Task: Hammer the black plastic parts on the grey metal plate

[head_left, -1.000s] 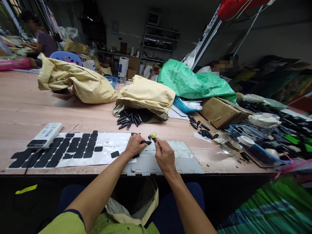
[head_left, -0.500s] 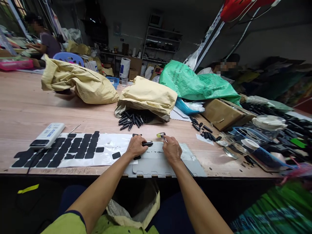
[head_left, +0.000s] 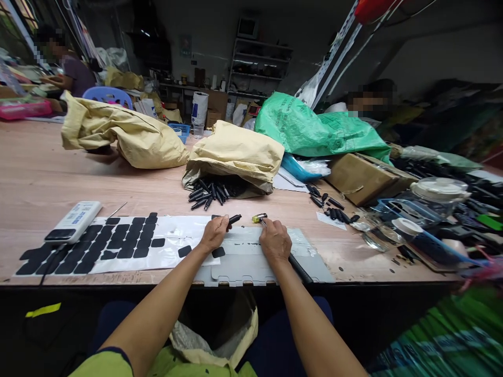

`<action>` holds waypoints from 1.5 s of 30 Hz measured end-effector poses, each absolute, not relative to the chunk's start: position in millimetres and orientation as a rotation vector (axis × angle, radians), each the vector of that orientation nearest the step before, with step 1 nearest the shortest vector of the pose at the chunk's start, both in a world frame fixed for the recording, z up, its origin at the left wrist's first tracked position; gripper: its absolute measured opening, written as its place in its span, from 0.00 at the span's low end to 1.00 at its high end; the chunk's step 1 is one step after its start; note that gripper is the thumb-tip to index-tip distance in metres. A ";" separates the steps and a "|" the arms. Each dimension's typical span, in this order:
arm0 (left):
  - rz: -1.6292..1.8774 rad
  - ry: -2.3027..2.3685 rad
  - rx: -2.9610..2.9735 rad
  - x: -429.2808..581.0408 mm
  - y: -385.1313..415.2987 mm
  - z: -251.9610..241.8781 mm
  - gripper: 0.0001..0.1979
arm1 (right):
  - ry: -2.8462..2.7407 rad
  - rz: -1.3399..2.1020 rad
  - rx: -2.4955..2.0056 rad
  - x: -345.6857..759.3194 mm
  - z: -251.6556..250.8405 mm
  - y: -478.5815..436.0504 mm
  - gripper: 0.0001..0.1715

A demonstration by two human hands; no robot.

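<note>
My left hand (head_left: 214,233) is closed on a small black cylindrical part (head_left: 234,219), which points up and to the right. My right hand (head_left: 275,241) is wrapped round a hammer, its yellow-tipped head (head_left: 259,217) beyond the fingers and its black handle (head_left: 301,268) coming out below the palm. Under both hands lies a grey board (head_left: 243,264) with clear tape over it. Left of it, black rounded stickers (head_left: 131,236) cover a white sheet (head_left: 168,230). More black parts (head_left: 208,193) spill from the mouth of a beige bag (head_left: 236,152).
A white device (head_left: 74,222) sits at the left. Behind are another beige bag (head_left: 137,139), a green sack (head_left: 306,128) and a cardboard box (head_left: 361,178). Jars and a blue basket (head_left: 432,241) stand right. Two people sit farther back.
The black part in my left hand has lifted off the board and tilted upward to the right. More of the hammer's handle shows below my right hand. The view has shifted slightly.
</note>
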State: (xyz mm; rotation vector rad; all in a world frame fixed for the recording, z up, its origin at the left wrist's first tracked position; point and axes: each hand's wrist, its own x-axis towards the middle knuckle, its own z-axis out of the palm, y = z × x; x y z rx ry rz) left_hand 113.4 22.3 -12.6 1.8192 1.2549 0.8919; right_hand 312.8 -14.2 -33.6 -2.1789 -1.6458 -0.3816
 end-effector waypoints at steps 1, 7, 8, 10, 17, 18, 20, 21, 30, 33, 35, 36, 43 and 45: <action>0.898 1.250 1.802 112.9 21.7 -12.3 0.26 | -1.646 -0.383 -2.179 312.8 -33.6 -14.2 0.18; 0.879 1.256 1.828 112.5 21.0 -12.3 0.27 | -1.630 -0.368 -2.192 310.4 -31.9 -15.5 0.18; 0.866 1.264 1.844 112.7 21.8 -12.1 0.27 | -1.630 -0.371 -2.190 310.0 -31.5 -15.6 0.18; 0.840 1.281 1.889 113.2 22.2 -9.8 0.27 | -1.631 -0.377 -2.185 309.3 -30.8 -15.5 0.18; 0.734 0.911 2.263 97.7 -44.3 8.3 0.17 | -1.629 -0.359 -2.225 308.8 -30.9 -13.5 0.18; 0.713 0.855 2.323 92.0 -61.4 7.9 0.13 | -1.631 -0.361 -2.220 309.1 -31.3 -13.3 0.18; 0.649 0.815 2.412 80.1 -92.7 3.4 0.07 | -1.632 -0.371 -2.208 309.6 -32.3 -13.2 0.18; 0.610 0.809 2.453 74.9 -105.1 0.0 0.06 | -1.631 -0.375 -2.205 309.9 -32.7 -13.2 0.18; 0.859 1.164 2.344 77.4 -54.0 -5.0 0.14 | -1.637 -0.416 -2.217 310.7 -33.9 -13.2 0.17; 1.021 1.612 2.133 74.0 11.1 -0.7 0.13 | -1.642 -0.414 -2.202 311.1 -34.0 -12.6 0.17; 1.009 1.886 2.031 68.4 47.0 0.5 0.12 | -1.643 -0.410 -2.194 311.1 -34.0 -12.0 0.17; 0.970 1.975 2.007 65.6 60.4 0.5 0.12 | -1.642 -0.407 -2.192 311.1 -33.9 -11.7 0.17; 0.712 2.087 2.037 52.8 82.3 -7.3 0.09 | -1.632 -0.379 -2.202 310.4 -31.4 -11.5 0.17; 0.739 2.109 2.009 52.2 77.1 -6.0 0.08 | -1.631 -0.377 -2.212 309.7 -30.2 -11.8 0.17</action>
